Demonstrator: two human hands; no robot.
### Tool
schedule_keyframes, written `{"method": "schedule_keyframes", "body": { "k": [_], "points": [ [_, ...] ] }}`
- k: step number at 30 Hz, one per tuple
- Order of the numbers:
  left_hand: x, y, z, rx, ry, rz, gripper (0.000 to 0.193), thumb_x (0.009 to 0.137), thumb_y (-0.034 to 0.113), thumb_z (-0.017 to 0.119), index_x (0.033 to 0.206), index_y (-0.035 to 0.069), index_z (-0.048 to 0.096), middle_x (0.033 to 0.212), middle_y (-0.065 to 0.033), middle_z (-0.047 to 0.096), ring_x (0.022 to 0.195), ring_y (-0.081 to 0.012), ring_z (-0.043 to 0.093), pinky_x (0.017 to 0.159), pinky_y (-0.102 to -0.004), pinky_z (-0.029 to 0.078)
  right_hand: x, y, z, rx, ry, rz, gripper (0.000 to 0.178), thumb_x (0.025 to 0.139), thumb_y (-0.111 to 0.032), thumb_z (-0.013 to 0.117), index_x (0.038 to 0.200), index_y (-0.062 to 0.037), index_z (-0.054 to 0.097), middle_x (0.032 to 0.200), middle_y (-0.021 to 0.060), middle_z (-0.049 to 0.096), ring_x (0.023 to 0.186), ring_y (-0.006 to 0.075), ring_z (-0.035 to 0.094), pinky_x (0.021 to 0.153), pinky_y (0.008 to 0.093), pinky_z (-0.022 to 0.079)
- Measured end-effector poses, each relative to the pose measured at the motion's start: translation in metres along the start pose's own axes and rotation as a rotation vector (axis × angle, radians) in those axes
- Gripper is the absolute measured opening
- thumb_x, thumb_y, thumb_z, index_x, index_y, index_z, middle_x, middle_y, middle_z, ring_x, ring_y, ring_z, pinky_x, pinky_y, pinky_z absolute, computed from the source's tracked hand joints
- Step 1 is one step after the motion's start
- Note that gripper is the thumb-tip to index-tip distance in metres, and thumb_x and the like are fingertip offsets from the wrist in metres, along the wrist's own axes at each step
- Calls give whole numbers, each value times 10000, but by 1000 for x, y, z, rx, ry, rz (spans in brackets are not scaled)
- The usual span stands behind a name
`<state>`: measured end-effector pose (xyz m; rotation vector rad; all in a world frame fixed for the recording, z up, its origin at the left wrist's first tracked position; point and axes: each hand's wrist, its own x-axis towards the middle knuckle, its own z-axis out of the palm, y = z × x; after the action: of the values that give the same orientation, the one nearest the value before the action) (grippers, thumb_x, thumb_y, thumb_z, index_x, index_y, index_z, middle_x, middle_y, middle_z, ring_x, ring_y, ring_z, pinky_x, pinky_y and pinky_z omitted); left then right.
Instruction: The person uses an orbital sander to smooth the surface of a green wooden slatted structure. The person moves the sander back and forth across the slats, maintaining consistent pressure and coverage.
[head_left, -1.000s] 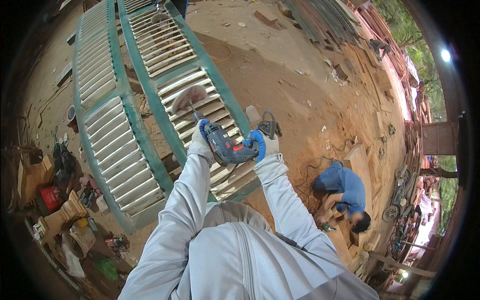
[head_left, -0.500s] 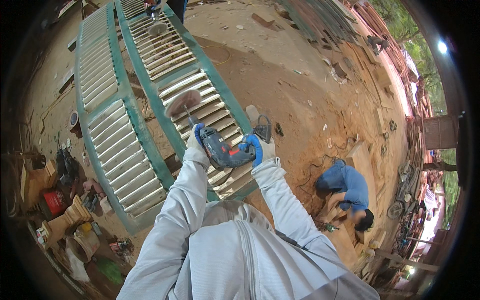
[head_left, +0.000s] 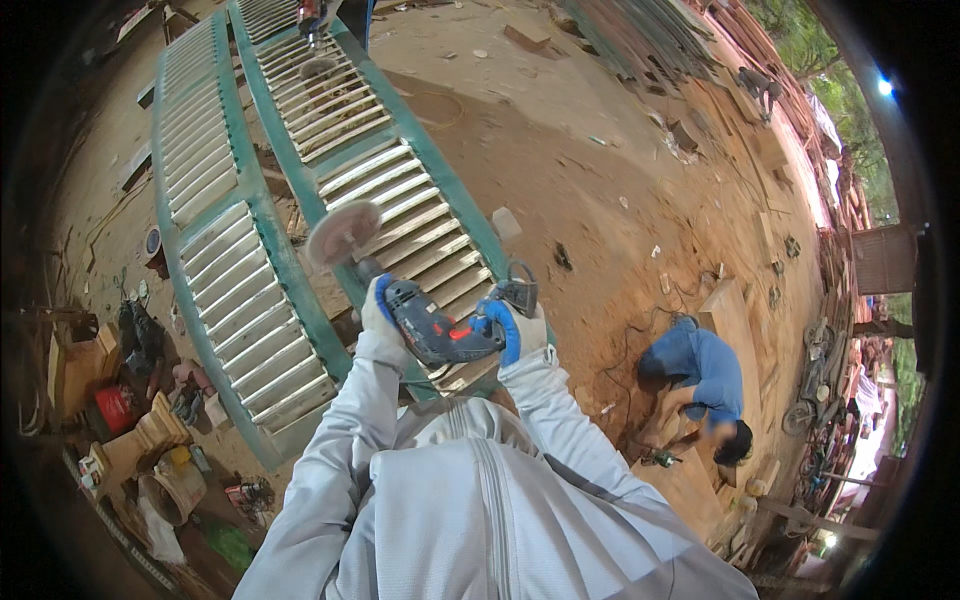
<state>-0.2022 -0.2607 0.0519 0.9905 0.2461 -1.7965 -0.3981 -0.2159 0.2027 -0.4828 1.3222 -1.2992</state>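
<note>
Both my gloved hands hold a dark electric drill (head_left: 428,322) with red details across my front. My left hand (head_left: 378,318) is closed round its front part, behind the chuck. My right hand (head_left: 518,328) grips the rear end, and a black looped part (head_left: 518,290) juts up beside it. A round sanding disc (head_left: 343,236) is fitted to the drill, pale with a reddish-brown rim. It hovers over or touches the left green rail of the slatted shutter panel (head_left: 462,215); which one I cannot tell. Pale slats run crosswise in the panel's green frame.
Left of it lies a second green shutter panel (head_left: 258,330). At the far end, another person's tool (head_left: 318,68) is over the slats. On the right a person in blue (head_left: 700,375) bends over timber (head_left: 690,490) with a power tool. A red container (head_left: 117,405) stands at left.
The drill and its disc have shifted left and slightly down, from the slats to the panel's left rail. Both hands have moved with it, keeping their grip.
</note>
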Motion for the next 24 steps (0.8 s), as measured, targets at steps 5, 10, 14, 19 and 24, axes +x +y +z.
{"method": "schedule_keyframes", "body": {
  "k": [5,10,14,19,24],
  "points": [
    [22,-33,33,42,-37,-50,307,888,406,587,817,113,644,705,-97,662,611,-300,644,616,-469,575,24,-14,-32,-47,27,15,155,825,15,680,959,-17,607,784,94,644,603,186,634,605,347,579],
    [30,-39,47,68,-44,-79,324,878,432,592,822,121,659,708,-95,680,587,-302,638,605,-479,567,28,-3,-46,39,78,-57,158,831,11,676,964,-22,597,789,101,643,612,191,634,611,341,574],
    [5,-39,79,19,-81,-232,346,868,468,605,829,130,672,719,-94,683,590,-314,635,619,-508,561,30,-6,-47,-13,141,-101,174,825,10,675,974,-17,590,785,104,639,613,203,631,607,345,569],
    [10,-41,87,3,-30,-221,327,870,448,594,834,128,647,729,-108,664,613,-346,632,627,-551,557,49,-5,-55,-33,99,-82,133,812,8,666,917,-21,591,777,100,636,609,199,630,599,325,561],
    [30,-39,72,-17,-38,-166,311,872,423,596,870,114,640,716,-107,657,603,-337,636,636,-563,566,61,-11,-40,-52,84,-78,116,786,17,672,856,-27,591,728,87,626,557,184,610,568,326,566]
  ]
}}
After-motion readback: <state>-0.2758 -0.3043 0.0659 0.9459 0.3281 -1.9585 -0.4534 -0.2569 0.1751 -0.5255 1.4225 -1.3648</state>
